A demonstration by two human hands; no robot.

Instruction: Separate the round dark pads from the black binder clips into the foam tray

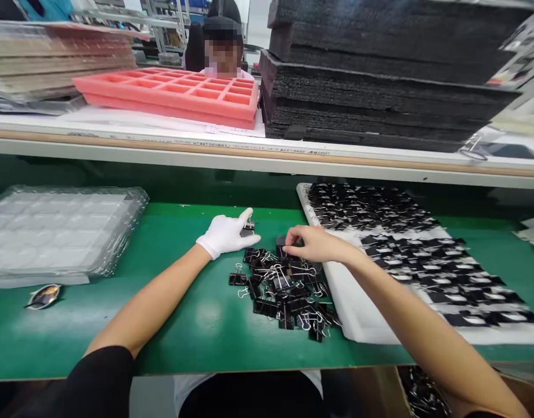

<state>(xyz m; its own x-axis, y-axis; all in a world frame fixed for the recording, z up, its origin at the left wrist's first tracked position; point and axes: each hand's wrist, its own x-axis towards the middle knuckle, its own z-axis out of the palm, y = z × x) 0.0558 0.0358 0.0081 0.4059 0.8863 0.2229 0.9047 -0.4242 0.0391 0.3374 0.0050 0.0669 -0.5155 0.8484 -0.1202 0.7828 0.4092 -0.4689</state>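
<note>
A pile of black binder clips [282,284] with silver handles lies on the green table. My left hand [227,233], in a white glove, is just above and left of the pile, its thumb and finger closed round a binder clip [248,225]. My bare right hand [306,242] hovers at the pile's upper edge beside a small dark block [281,246]. Its fingertips are pinched together; anything between them is too small to make out. On the right, a white padded board [354,302] bears rows of black pieces [424,255].
Clear plastic trays [62,232] are stacked at left, with a small shiny oval object [44,296] in front. A shelf [162,148] crosses behind, bearing a pink foam tray [171,96] and black foam stacks [380,98]. Beyond it sits a person. An open box of clips [424,395] stands below the table's edge.
</note>
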